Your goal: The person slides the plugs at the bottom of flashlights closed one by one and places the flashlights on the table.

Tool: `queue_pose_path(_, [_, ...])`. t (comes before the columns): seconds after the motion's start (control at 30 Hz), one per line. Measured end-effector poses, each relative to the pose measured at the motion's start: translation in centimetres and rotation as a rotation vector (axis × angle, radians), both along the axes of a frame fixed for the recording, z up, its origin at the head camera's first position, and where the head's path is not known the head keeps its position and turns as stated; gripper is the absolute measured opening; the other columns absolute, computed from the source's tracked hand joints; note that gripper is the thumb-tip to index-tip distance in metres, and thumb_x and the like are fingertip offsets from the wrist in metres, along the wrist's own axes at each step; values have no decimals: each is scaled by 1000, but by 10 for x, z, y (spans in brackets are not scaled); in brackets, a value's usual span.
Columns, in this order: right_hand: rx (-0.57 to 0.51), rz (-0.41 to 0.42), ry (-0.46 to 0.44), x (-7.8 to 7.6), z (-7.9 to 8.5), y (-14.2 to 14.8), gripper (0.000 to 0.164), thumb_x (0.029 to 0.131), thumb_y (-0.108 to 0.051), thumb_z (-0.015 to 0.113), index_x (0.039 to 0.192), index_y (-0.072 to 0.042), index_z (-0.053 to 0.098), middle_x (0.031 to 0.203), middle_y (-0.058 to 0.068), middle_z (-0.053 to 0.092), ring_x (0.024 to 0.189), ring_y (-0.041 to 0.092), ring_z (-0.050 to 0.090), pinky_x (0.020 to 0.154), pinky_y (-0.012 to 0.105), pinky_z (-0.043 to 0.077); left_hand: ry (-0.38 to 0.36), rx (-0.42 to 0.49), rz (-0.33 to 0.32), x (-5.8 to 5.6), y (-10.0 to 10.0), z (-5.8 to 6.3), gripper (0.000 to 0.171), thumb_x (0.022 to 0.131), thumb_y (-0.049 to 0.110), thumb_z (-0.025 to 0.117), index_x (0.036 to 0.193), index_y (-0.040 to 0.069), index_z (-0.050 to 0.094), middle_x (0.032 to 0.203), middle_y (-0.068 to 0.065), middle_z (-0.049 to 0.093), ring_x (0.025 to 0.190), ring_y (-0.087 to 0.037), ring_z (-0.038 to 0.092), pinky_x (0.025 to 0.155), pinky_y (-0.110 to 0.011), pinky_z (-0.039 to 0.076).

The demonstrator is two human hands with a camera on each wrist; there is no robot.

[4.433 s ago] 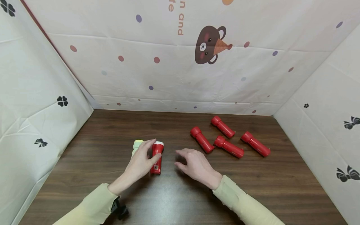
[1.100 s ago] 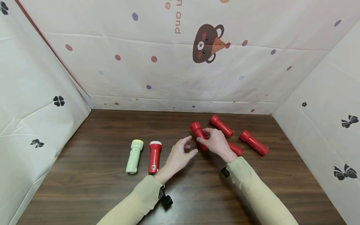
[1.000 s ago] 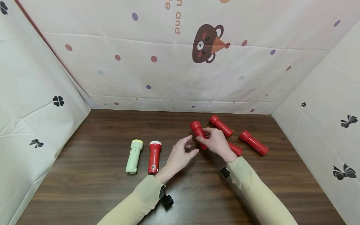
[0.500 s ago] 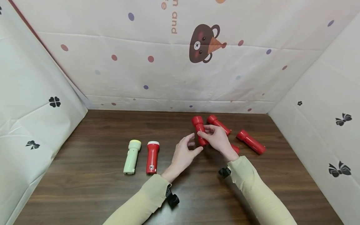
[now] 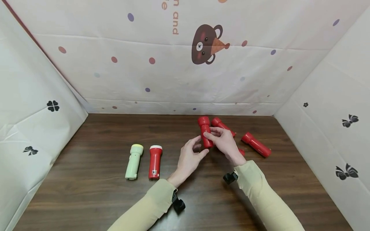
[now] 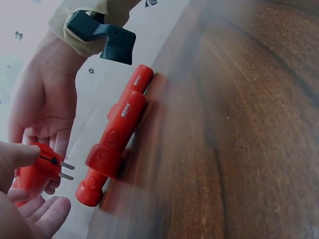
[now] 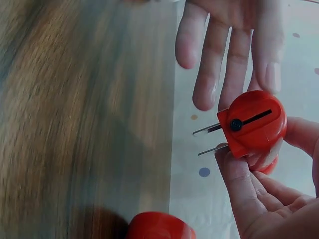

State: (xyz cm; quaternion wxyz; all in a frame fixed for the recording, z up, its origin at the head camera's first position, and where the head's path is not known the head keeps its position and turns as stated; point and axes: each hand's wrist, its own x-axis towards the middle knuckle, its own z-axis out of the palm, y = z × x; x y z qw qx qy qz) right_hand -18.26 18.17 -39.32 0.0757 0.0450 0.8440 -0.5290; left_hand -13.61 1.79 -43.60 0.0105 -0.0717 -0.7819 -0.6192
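In the head view my right hand (image 5: 224, 141) pinches a red flashlight (image 5: 204, 123) between thumb and fingers, its head pointing to the back wall. Two metal plug prongs stick out of its tail end (image 7: 259, 124), beside a black slider in a slot, in the right wrist view. My left hand (image 5: 187, 160) is just left of that tail, fingers spread and loosely bent, thumb close to the end. From the left wrist view, the held flashlight (image 6: 35, 174) is up off the table, with the left thumb overlapping it.
A pale green flashlight (image 5: 134, 163) with a yellow rim and a red one (image 5: 154, 163) with a white rim lie side by side at left. Right of the hands lie red flashlights (image 5: 256, 145), one (image 5: 241, 151) mostly hidden by the right hand. A patterned cloth wall (image 5: 167, 77) closes the back.
My left hand has left the two flashlights at left and come over to the right hand. The right hand has taken up a red flashlight, raised it and turned it straighter.
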Motion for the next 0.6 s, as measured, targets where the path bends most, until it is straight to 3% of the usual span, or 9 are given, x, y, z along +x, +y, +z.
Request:
queue_pose_path(0.2, [-137,-6,-60,5,4,1,56,101,-33,71,147,-6,58,141,21,68,100,8,69,82,15,59,51,0,-6,3,0,2,57,93,13,80,146,7,61,141,-13,67,120,-31,73,89,-36,66])
queue_pose_path(0.6, [-302,5,-66,14,16,-3,56,103,-27,68,151,0,52,141,19,67,92,1,73,86,18,63,140,35,-6,11,-7,11,55,93,9,79,146,9,62,139,-13,67,118,-30,75,89,-33,66])
